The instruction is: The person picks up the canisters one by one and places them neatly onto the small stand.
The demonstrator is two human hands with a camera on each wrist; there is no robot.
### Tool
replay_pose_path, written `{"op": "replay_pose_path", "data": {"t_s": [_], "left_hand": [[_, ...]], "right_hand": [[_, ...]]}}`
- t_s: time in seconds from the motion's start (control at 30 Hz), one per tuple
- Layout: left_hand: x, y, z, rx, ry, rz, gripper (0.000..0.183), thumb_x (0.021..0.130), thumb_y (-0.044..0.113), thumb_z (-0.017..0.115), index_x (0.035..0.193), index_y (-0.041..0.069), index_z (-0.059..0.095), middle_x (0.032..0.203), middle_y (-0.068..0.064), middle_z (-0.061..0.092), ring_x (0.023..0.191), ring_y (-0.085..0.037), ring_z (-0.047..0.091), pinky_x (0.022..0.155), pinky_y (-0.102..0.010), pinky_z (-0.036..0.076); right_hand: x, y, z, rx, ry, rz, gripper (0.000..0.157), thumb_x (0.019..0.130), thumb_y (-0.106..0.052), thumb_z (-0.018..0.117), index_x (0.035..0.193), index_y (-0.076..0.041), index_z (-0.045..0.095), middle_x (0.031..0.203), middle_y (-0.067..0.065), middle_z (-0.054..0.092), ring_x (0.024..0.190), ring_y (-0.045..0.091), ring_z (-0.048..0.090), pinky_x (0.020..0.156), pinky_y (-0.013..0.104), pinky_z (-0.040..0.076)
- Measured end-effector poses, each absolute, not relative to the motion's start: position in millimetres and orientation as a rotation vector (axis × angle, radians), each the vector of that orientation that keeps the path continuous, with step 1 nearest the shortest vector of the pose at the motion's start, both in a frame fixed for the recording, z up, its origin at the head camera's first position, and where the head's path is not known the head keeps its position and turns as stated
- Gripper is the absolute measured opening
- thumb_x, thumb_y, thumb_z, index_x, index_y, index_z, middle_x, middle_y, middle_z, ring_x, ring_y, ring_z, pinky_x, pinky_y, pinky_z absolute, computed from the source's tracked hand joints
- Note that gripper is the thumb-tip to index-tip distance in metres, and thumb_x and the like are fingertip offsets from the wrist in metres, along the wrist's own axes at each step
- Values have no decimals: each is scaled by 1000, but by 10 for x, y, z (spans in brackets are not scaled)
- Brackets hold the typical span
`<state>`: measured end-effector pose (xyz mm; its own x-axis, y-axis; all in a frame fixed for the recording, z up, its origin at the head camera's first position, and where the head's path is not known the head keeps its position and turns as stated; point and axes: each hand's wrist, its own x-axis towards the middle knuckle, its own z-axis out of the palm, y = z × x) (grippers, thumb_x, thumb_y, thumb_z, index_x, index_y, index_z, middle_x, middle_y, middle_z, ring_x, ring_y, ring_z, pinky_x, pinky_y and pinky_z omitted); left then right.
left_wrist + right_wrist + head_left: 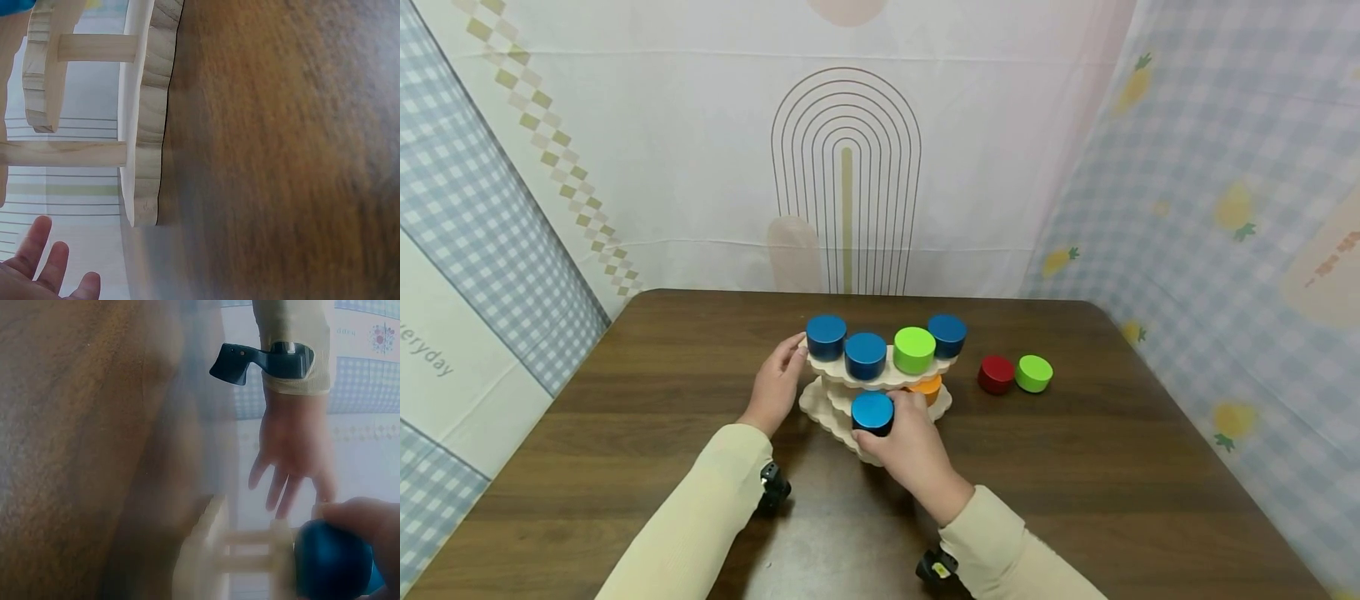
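Note:
A tiered wooden stand [820,406] with scalloped edges stands on the table. On its top tier are three dark blue round blocks [827,337] and a light green round block [914,350]. An orange round block [928,389] sits lower down, partly hidden. My left hand [772,387] pinches the left end of the top tier with thumb and forefinger; its other fingers [51,269] spread out straight. My right hand [910,442] pinches a blue round block [872,410] by its sides at the stand's front. Whether this block touches the tier beneath, I cannot tell.
A red round block [997,375] and another light green one [1033,373] lie on the brown table [1112,467], right of the stand. Behind the table hangs a patterned cloth [977,167]. Each wrist carries a black camera mount [772,487].

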<state>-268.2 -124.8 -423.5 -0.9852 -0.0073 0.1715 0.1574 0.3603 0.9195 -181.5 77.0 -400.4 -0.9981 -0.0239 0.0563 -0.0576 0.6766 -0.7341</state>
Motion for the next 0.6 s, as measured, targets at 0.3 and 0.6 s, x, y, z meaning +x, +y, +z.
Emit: {"op": "replay_pose_path", "data": {"t_s": [0.3, 0.6], "left_hand": [[-2673, -1254, -4233, -132, -2475, -1693, 45, 105, 33, 41, 144, 11, 44, 138, -20, 51, 127, -34, 47, 106, -52, 36], [-2668, -1249, -4231, -140, -2480, -1690, 46, 105, 33, 40, 145, 12, 43, 139, -20, 50, 128, -34, 46, 107, -52, 35]], "right_hand": [[-1838, 751, -3985, 63, -2862, 1156, 66, 76, -36, 83, 122, 1, 55, 116, 19, 50, 100, 32, 57, 90, 48, 50], [-1837, 762, -4031, 120, -2795, 1295, 62, 82, -27, 79, 129, 2, 51, 127, 17, 56, 114, 28, 57, 97, 47, 48]]}}
